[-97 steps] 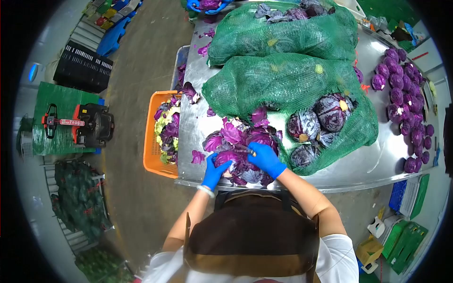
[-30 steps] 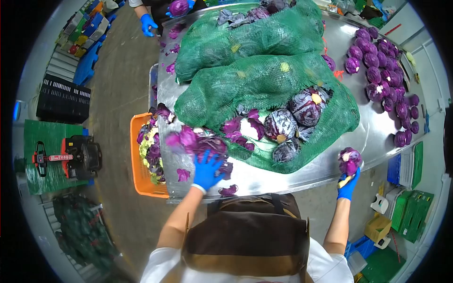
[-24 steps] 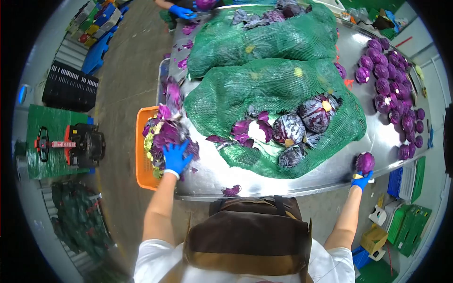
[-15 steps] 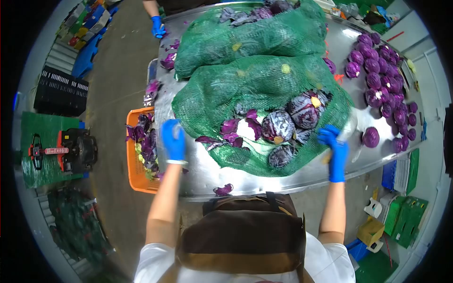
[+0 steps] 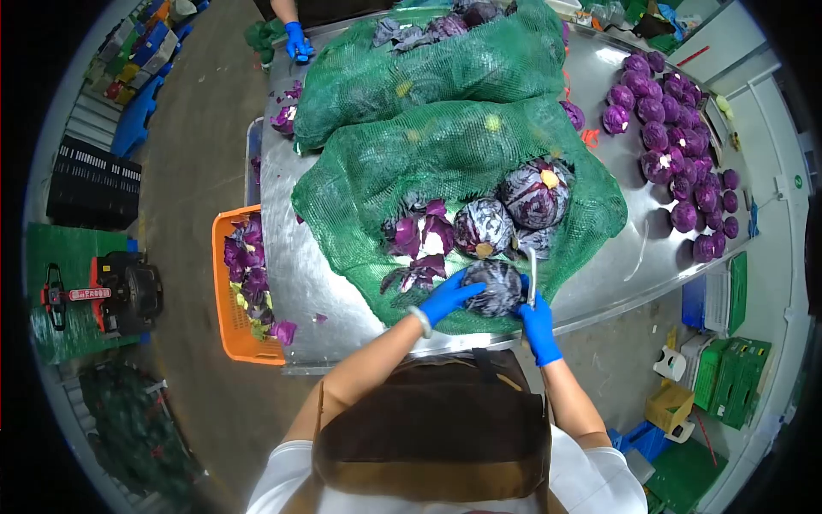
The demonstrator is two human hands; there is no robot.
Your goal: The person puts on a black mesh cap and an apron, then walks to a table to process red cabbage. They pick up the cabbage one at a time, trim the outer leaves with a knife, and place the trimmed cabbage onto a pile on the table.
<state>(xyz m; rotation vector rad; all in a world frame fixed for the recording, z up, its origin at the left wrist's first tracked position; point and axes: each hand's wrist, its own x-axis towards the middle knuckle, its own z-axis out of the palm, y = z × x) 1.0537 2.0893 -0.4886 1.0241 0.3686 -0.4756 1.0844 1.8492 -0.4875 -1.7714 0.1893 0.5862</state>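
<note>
A dark red cabbage (image 5: pixel 493 288) rests at the near edge of the green mesh sack (image 5: pixel 377 188). From its left side my left hand (image 5: pixel 450 299), in a blue glove, grips it with curved fingers. My right hand (image 5: pixel 538 319), also gloved in blue, holds a knife (image 5: pixel 533 272) with the blade pointing away from me and touches the cabbage's right side. Behind it lie another cabbage (image 5: pixel 483 228) and a larger one with a pale cut stem (image 5: pixel 536 194). Loose purple leaves (image 5: pixel 421 238) are spread on the mesh to the left.
An orange crate (image 5: pixel 229 317) of leaf trimmings stands at the table's left edge. Many trimmed cabbages (image 5: pixel 676 137) sit on the right of the metal table (image 5: pixel 287 283). A second full sack (image 5: pixel 437 77) lies behind. A co-worker's gloved hand (image 5: pixel 298 41) is at the far left.
My left hand has moved right, from beside the crate onto the cabbage. My right hand has come left with the knife to the same cabbage. A leaf near the front edge is gone.
</note>
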